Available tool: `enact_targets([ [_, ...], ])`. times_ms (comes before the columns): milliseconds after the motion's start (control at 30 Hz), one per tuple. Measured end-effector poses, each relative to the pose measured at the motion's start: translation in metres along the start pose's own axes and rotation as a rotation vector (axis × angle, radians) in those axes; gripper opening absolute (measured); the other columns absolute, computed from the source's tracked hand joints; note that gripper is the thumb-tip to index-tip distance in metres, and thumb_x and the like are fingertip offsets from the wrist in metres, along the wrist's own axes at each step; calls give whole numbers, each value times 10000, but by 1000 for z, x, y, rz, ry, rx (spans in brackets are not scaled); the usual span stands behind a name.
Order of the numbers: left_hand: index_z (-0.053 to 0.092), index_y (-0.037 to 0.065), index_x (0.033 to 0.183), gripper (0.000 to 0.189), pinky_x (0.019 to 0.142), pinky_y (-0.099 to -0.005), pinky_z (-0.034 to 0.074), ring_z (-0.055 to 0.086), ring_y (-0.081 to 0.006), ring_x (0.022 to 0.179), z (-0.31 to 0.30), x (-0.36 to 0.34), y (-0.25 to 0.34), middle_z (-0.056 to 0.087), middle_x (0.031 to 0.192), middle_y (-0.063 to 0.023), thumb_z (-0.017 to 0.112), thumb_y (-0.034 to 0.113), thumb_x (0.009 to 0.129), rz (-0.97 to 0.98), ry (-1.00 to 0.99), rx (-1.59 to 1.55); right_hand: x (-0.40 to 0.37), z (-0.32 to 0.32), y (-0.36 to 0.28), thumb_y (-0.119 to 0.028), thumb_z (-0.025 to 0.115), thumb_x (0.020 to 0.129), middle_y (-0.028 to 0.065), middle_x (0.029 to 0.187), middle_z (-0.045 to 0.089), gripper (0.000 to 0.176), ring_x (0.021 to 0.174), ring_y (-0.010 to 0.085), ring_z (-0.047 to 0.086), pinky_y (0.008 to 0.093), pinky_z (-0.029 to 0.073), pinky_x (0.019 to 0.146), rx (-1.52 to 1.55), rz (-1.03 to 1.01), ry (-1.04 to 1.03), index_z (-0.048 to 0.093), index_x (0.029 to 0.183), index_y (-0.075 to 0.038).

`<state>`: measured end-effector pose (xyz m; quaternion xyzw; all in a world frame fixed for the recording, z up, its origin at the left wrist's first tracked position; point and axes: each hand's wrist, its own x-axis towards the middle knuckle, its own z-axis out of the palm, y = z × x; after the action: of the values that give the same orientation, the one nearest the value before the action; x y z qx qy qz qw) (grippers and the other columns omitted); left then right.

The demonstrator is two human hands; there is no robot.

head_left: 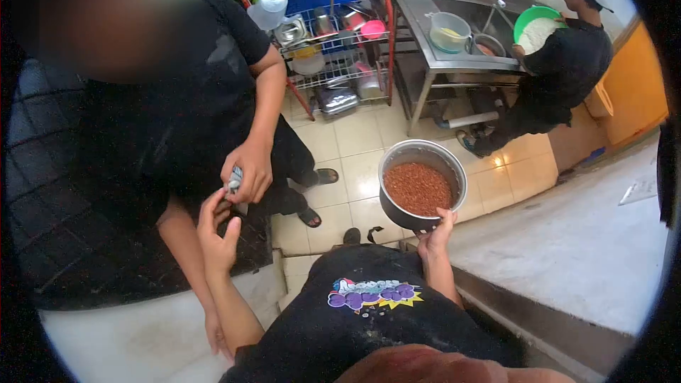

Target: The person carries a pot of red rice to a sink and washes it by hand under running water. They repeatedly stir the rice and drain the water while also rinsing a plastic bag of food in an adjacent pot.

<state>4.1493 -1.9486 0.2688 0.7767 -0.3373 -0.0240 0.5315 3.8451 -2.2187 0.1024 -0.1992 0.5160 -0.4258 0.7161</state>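
Metal pot, round and deep, is full of reddish-brown grains. The right hand grips its lower edge above the tiled floor. The left hand is open, fingertips just beside a small crinkled packet held in another person's hand.

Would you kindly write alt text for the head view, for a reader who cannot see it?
The right hand holds a metal pot of reddish-brown grains, while the left hand reaches up to a small item in another person's hand.

Commercial kitchen: steel sink, dish rack, tiled floor.
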Motion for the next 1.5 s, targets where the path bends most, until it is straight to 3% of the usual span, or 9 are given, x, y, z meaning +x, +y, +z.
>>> enact_targets([
  [167, 593, -48, 1235, 440, 831, -427, 539, 698, -380, 897, 26, -47, 1, 707, 1001, -224, 678, 243, 917, -407, 109, 389, 7, -7, 7, -413, 612, 793, 84, 1374, 450, 582, 1233, 333, 480, 558, 459, 832, 58, -63, -68, 391, 1318, -294],
  [233, 618, -42, 1238, 724, 900, -507, 516, 666, -473, 1051, 38, -58, 11, 683, 1131, -312, 579, 602, 911, -663, -452, 917, 3, -2, 0, -336, 605, 801, 112, 1417, 416, 690, 1268, 353, 462, 581, 464, 901, 71, -13, -18, 322, 1426, -274],
  [300, 598, -81, 1271, 724, 981, -469, 505, 662, -434, 1125, 48, -56, 8, 687, 1138, -303, 570, 563, 943, -638, -1055, 765, 3, -5, -2, -268, 602, 802, 135, 1459, 383, 801, 1308, 368, 439, 601, 467, 963, 96, 3, -35, 256, 1524, -258],
  [467, 397, -17, 1502, 621, 1048, -404, 475, 588, -284, 1268, 101, -32, 40, 603, 1338, -206, 649, 154, 961, -73, -722, -237, 18, -15, 15, -397, 618, 806, 124, 1379, 449, 586, 1215, 355, 496, 604, 476, 886, 8, -71, -26, 390, 1331, -275],
  [567, 259, 10, 1562, 700, 1073, -421, 465, 561, -297, 1301, 127, -14, 38, 547, 1418, -212, 607, 62, 956, 94, -635, -183, -4, 2, -1, -413, 622, 800, 131, 1407, 440, 607, 1249, 365, 478, 629, 439, 947, 1, -29, -26, 393, 1342, -267],
  [800, 225, 5, 1544, 561, 1114, -411, 439, 532, -345, 1348, 113, 9, -19, 511, 1455, -282, 477, 118, 1056, 8, -179, -556, -18, 0, -6, -333, 609, 770, 124, 1517, 337, 838, 1361, 377, 360, 645, 377, 982, -32, -1, -56, 265, 1535, -319],
  [1033, 378, -31, 1499, 552, 1140, -373, 392, 485, -282, 1389, 154, -6, 0, 527, 1447, -237, 581, 142, 1016, 261, -673, 68, -31, -16, 1, -249, 558, 814, 135, 1435, 432, 754, 1302, 321, 428, 514, 446, 1010, 14, -123, -96, 312, 1526, -215],
  [1200, 438, -27, 1471, 574, 1098, -354, 425, 528, -238, 1337, 182, -34, 25, 558, 1424, -206, 639, 221, 994, -260, -1403, -313, -48, -7, -36, -257, 586, 794, 140, 1445, 417, 818, 1314, 339, 421, 543, 477, 991, -29, -11, -56, 285, 1553, -206],
  [1500, 551, 6, 1375, 546, 1012, -424, 472, 625, -321, 1153, 191, -52, -44, 622, 1318, -233, 723, 210, 898, -16, -642, -264, -39, -7, -22, -339, 576, 796, 105, 1424, 430, 706, 1227, 325, 456, 573, 463, 899, -78, -59, -46, 362, 1468, -297],
])
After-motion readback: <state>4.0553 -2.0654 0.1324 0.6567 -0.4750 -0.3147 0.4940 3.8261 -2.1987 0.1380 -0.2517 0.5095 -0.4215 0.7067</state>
